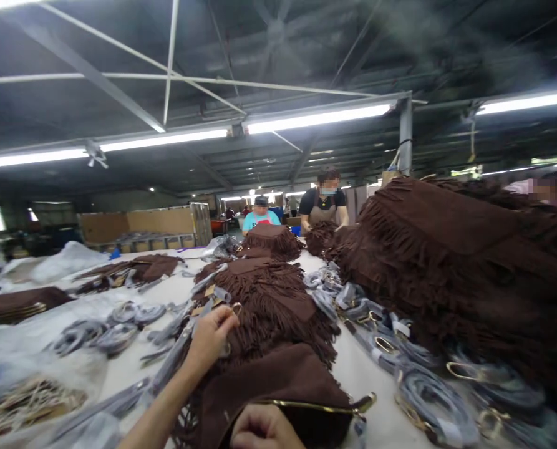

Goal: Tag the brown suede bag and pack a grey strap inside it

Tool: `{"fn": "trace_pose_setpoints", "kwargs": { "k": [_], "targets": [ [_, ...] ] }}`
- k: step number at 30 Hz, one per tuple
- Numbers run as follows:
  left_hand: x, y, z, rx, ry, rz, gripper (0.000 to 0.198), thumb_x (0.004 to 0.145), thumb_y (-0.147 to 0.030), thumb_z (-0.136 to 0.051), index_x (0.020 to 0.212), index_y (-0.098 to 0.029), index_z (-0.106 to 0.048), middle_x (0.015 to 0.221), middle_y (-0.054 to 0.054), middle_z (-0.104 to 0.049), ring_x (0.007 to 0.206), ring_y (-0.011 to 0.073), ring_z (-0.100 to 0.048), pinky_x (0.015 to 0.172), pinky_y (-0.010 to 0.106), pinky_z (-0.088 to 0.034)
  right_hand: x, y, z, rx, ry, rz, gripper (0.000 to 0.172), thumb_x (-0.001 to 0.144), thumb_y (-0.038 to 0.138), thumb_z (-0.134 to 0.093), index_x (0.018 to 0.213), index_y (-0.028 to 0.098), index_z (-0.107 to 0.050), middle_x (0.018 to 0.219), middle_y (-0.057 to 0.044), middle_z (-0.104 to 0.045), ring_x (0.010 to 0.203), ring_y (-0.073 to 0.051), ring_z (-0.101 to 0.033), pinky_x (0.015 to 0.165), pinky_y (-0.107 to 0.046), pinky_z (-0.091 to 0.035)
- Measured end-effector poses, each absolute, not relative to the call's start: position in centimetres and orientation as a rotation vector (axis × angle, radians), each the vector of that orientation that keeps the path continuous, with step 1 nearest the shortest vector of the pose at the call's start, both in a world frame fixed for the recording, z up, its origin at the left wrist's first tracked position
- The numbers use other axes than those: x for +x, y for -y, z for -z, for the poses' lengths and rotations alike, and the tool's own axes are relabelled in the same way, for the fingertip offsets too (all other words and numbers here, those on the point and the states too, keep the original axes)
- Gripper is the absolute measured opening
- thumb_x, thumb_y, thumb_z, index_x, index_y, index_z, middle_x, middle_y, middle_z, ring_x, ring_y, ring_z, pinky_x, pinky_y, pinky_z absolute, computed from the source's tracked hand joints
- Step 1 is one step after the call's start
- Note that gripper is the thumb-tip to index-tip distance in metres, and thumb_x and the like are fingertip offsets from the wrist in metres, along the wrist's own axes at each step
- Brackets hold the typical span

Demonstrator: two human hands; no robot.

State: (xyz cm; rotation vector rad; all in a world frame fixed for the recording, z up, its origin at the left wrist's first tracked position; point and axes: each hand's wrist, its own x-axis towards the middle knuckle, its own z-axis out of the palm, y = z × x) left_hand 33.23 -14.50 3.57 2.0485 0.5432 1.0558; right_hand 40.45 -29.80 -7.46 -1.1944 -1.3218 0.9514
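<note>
Brown bag lies on the table right in front of me, gold-edged mouth nearest. My right hand is curled at the mouth; can't tell if it grips anything. My left hand pinches a small gold ring beside brown fringe. Plastic-wrapped straps both sides, tall fringed pile right, two co-workers beyond.

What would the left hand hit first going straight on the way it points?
Likely the brown fringed bag lying just beyond the left hand, around its fringe; depth is hard to judge from this single view.
</note>
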Motion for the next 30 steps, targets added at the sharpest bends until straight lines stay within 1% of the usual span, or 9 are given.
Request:
{"fn": "trace_pose_setpoints", "kwargs": {
  "k": [4,6,9,12,15,18,24,28,30],
  "targets": [
    [31.6,17.2,2.0,2.029,-0.597,-0.848,0.03,0.08,-0.04,-0.056,0.062,-0.019,-0.066,0.061,-0.001,-0.064,0.063,0.0173,-0.056,0.063,0.027,-0.04,40.4,29.0,8.6,-1.058,1.029,-1.097,0.038,0.072,0.053,-0.07,0.07,0.019,-0.053,0.054,0.003,-0.06,0.037,-0.005,-0.032,0.041,-0.02,-0.022],
    [31.4,18.3,3.5,1.966,-0.609,-0.781,0.033,0.082,-0.043,-0.055,0.065,-0.018,-0.067,0.065,0.001,-0.067,0.066,0.0182,-0.058,0.064,0.027,-0.041,40.2,28.9,9.1,-1.024,0.958,-1.099,0.042,0.071,0.056,-0.071,0.07,0.02,-0.051,0.053,0.003,-0.06,0.034,-0.004,-0.026,0.038,-0.02,-0.018],
    [31.1,18.7,4.2,1.812,-0.598,-0.751,0.037,0.081,-0.05,-0.056,0.068,-0.017,-0.068,0.068,0.002,-0.067,0.07,0.0189,-0.058,0.067,0.027,-0.042,40.0,28.6,9.6,-1.013,0.848,-1.073,0.044,0.07,0.059,-0.071,0.069,0.02,-0.051,0.052,0.003,-0.06,0.033,-0.004,-0.024,0.038,-0.02,-0.017],
    [30.8,18.3,4.2,1.637,-0.588,-0.783,0.037,0.076,-0.053,-0.062,0.072,-0.017,-0.071,0.07,0.001,-0.065,0.069,0.0166,-0.053,0.067,0.026,-0.039,39.6,28.1,9.8,-1.021,0.775,-1.054,0.041,0.069,0.053,-0.073,0.065,0.019,-0.051,0.047,0.004,-0.057,0.034,-0.004,-0.026,0.04,-0.019,-0.017],
    [30.4,18.2,4.1,1.505,-0.574,-0.801,0.037,0.073,-0.054,-0.068,0.074,-0.017,-0.072,0.07,-0.001,-0.063,0.068,0.0147,-0.049,0.065,0.025,-0.038,39.2,27.6,9.6,-1.052,0.725,-1.043,0.037,0.062,0.047,-0.073,0.057,0.02,-0.049,0.041,0.005,-0.052,0.034,-0.004,-0.029,0.04,-0.019,-0.021],
    [30.1,18.5,3.9,1.478,-0.565,-0.812,0.038,0.072,-0.054,-0.071,0.075,-0.017,-0.072,0.072,0.0,-0.063,0.071,0.0156,-0.05,0.067,0.024,-0.038,38.9,27.6,8.8,-1.087,0.683,-1.03,0.036,0.056,0.048,-0.07,0.051,0.022,-0.046,0.036,0.006,-0.048,0.03,-0.004,-0.026,0.038,-0.02,-0.021],
    [29.6,18.5,3.9,1.563,-0.524,-0.83,0.033,0.075,-0.05,-0.07,0.068,-0.017,-0.065,0.068,-0.003,-0.055,0.069,0.0147,-0.048,0.066,0.024,-0.037,39.3,28.6,7.2,-1.182,0.737,-1.068,0.026,0.058,0.043,-0.063,0.055,0.021,-0.049,0.04,0.006,-0.052,0.027,-0.003,-0.023,0.034,-0.021,-0.013],
    [29.4,18.8,3.8,1.618,-0.52,-0.8,0.031,0.079,-0.047,-0.067,0.068,-0.018,-0.063,0.069,-0.003,-0.054,0.07,0.0152,-0.049,0.067,0.025,-0.038,39.1,28.7,7.1,-1.186,0.719,-1.058,0.03,0.059,0.046,-0.065,0.056,0.021,-0.048,0.04,0.006,-0.05,0.027,-0.003,-0.023,0.035,-0.021,-0.012],
    [29.2,19.1,3.5,1.695,-0.475,-0.785,0.03,0.08,-0.045,-0.065,0.067,-0.018,-0.064,0.073,-0.001,-0.057,0.074,0.0168,-0.053,0.072,0.026,-0.04,39.0,28.5,7.3,-1.173,0.71,-1.046,0.035,0.059,0.05,-0.068,0.056,0.022,-0.047,0.04,0.006,-0.05,0.028,-0.003,-0.023,0.035,-0.021,-0.012]
  ]
}}
